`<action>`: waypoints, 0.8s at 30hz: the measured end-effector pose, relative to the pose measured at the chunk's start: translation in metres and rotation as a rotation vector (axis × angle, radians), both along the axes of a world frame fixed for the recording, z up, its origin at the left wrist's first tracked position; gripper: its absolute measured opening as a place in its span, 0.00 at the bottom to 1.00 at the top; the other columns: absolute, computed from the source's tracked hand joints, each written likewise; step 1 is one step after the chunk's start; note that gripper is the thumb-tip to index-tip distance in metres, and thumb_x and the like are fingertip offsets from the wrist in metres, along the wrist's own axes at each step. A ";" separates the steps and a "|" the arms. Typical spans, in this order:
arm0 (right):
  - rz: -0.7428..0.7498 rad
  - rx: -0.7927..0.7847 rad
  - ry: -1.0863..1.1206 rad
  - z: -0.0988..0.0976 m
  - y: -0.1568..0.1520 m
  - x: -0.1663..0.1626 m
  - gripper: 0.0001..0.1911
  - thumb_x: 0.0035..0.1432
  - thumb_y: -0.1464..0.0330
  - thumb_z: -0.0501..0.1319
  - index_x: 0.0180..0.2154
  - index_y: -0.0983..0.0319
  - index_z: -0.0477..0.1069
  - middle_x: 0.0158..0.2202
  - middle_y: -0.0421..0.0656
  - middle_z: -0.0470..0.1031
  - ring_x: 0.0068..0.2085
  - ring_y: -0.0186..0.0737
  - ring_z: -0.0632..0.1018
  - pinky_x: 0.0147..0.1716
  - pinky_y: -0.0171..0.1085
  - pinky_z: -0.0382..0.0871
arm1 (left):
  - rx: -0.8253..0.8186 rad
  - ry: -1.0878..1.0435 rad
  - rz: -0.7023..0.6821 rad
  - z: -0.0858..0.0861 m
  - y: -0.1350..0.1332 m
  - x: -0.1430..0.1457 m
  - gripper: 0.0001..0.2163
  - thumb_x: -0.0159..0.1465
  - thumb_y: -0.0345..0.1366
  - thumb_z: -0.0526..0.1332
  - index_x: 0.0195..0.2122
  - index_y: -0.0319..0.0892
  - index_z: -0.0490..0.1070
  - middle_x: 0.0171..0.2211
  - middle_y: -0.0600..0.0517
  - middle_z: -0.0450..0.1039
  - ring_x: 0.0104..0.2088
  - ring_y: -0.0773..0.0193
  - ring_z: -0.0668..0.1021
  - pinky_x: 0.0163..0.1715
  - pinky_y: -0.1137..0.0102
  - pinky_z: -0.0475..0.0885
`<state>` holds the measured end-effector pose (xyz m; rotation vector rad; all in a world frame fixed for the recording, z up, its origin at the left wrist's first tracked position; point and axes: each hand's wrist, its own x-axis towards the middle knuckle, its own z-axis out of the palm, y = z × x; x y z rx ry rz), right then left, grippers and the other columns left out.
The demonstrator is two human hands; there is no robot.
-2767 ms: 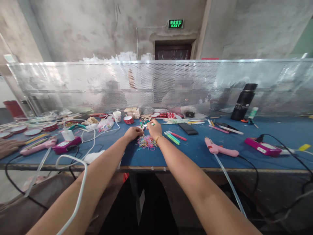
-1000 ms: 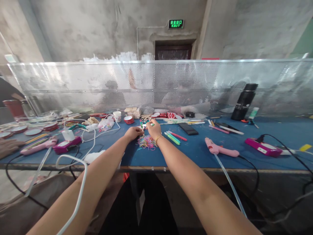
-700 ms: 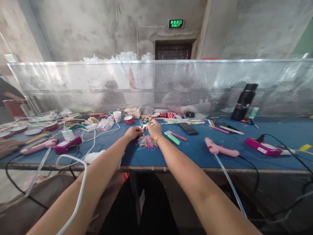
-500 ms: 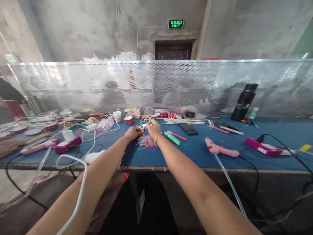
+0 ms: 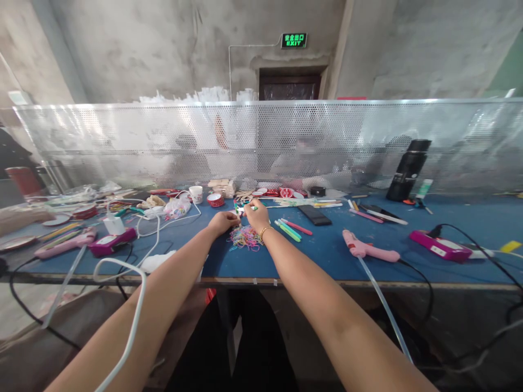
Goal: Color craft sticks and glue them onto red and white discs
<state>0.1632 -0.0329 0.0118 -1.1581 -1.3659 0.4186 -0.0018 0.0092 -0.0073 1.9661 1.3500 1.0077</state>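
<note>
Green-and-white slim marker pen [image 5: 254, 208] is in the right hand [image 5: 258, 216] of the person, above the blue, smooth work surface [image 5: 232, 267]. The fingers of this hand are closed around the pen, and its white end points toward the left hand. The left hand [image 5: 223, 222] has thumb and finger pinched together on a thin, pale stick with green colour at its upper part [image 5: 236, 208], which is held almost upright. The pen and the stick are very near each other, but I cannot tell if they touch.

Just below the two hands lies a tangled heap of thin, many-coloured loops [image 5: 245, 238]. A gold-coloured chain bracelet [image 5: 263, 233] is around the right wrist. To the right of this wrist, two bright green pens [image 5: 289, 230] and one pinkish-red pen [image 5: 300, 227] lie side by side, and a flat black phone-like object [image 5: 314, 214] rests behind them. Farther to the right is a pink plastic glue gun [image 5: 370, 251] with a clear stick hanging from it.

Behind the hands stand a small stack of red-rimmed round pieces [image 5: 215, 200] and a white paper cup [image 5: 195, 194]. At the far left edge, a blurred arm of another person [image 5: 20, 220] reaches over the surface.
</note>
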 end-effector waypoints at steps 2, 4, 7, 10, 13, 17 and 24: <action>0.001 0.000 -0.003 0.000 0.000 0.000 0.08 0.50 0.61 0.54 0.24 0.58 0.65 0.27 0.39 0.74 0.33 0.39 0.71 0.34 0.35 0.63 | 0.002 0.005 -0.001 0.000 0.001 0.000 0.13 0.46 0.47 0.69 0.25 0.41 0.79 0.22 0.53 0.75 0.23 0.67 0.71 0.27 0.72 0.64; -0.008 -0.005 0.001 0.000 0.000 0.000 0.08 0.50 0.62 0.55 0.24 0.58 0.66 0.27 0.39 0.74 0.33 0.40 0.71 0.34 0.35 0.63 | 0.004 0.010 0.003 0.000 0.001 -0.001 0.13 0.46 0.47 0.69 0.26 0.41 0.79 0.22 0.53 0.75 0.23 0.67 0.71 0.26 0.72 0.64; -0.025 -0.015 0.011 0.000 0.000 0.002 0.08 0.51 0.61 0.54 0.24 0.57 0.65 0.27 0.39 0.74 0.33 0.40 0.71 0.33 0.35 0.63 | 0.008 0.017 0.009 0.000 0.001 -0.001 0.14 0.46 0.47 0.69 0.26 0.41 0.79 0.22 0.53 0.75 0.23 0.68 0.71 0.26 0.72 0.63; -0.018 -0.009 0.014 0.000 -0.002 0.002 0.09 0.51 0.61 0.54 0.24 0.57 0.65 0.27 0.39 0.74 0.33 0.40 0.71 0.33 0.35 0.63 | 0.011 0.020 0.008 0.001 -0.001 -0.001 0.14 0.47 0.47 0.69 0.26 0.41 0.79 0.22 0.53 0.75 0.23 0.68 0.71 0.26 0.72 0.63; 0.007 0.010 0.006 0.000 -0.003 0.000 0.09 0.51 0.61 0.54 0.24 0.58 0.66 0.28 0.38 0.74 0.34 0.40 0.72 0.34 0.35 0.63 | 0.008 0.021 0.005 0.001 -0.002 0.000 0.14 0.47 0.48 0.69 0.26 0.41 0.79 0.22 0.54 0.75 0.23 0.68 0.70 0.26 0.72 0.63; 0.014 0.018 0.003 0.000 -0.002 -0.001 0.08 0.50 0.62 0.55 0.23 0.58 0.66 0.28 0.38 0.74 0.33 0.40 0.72 0.34 0.35 0.63 | 0.011 0.021 0.014 0.002 -0.002 -0.001 0.14 0.47 0.47 0.69 0.26 0.41 0.79 0.22 0.54 0.75 0.23 0.68 0.70 0.26 0.72 0.63; -0.013 0.015 0.017 -0.001 0.000 0.001 0.09 0.51 0.61 0.55 0.24 0.58 0.66 0.27 0.39 0.74 0.33 0.40 0.71 0.34 0.35 0.63 | 0.004 0.015 0.012 0.002 -0.002 0.000 0.14 0.47 0.47 0.69 0.26 0.41 0.79 0.23 0.53 0.76 0.24 0.67 0.71 0.27 0.71 0.64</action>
